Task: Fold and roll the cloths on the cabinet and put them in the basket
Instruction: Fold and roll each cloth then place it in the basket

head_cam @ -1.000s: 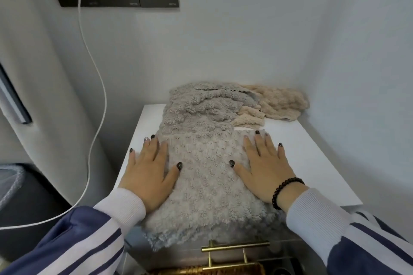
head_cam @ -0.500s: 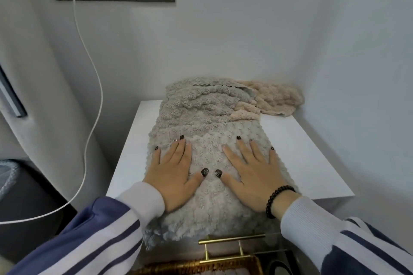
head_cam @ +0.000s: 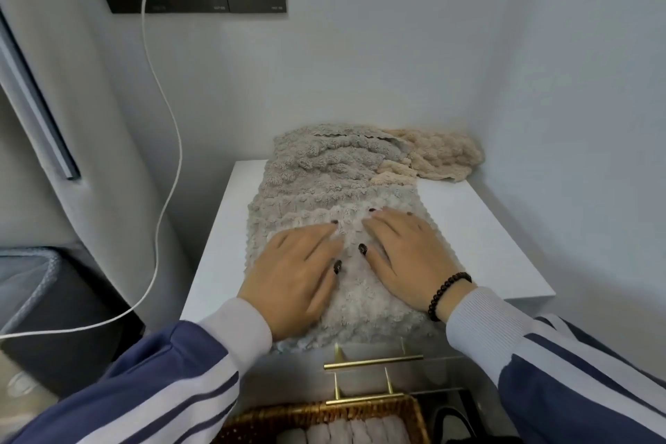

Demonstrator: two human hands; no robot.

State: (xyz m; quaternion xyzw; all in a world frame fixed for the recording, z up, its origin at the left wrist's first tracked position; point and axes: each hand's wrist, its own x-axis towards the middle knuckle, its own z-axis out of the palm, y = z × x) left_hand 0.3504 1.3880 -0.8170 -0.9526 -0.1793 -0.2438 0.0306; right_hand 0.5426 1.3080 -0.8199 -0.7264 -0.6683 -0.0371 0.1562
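Both hands lie flat, fingers spread and gripping nothing, left hand (head_cam: 295, 274) and right hand (head_cam: 407, 259) side by side on the grey cloth (head_cam: 324, 191) on the cabinet (head_cam: 479, 227). This looks like smoothing; rolling likely follows, needing curled fingers at the near edge. The basket (head_cam: 252, 422) below holds rolled cloths (head_cam: 346, 431).

I see bare cabinet (head_cam: 479, 227) along its left and right edges; cloths (head_cam: 324, 177) fill the middle and back-right corner against the walls (head_cam: 360, 65).
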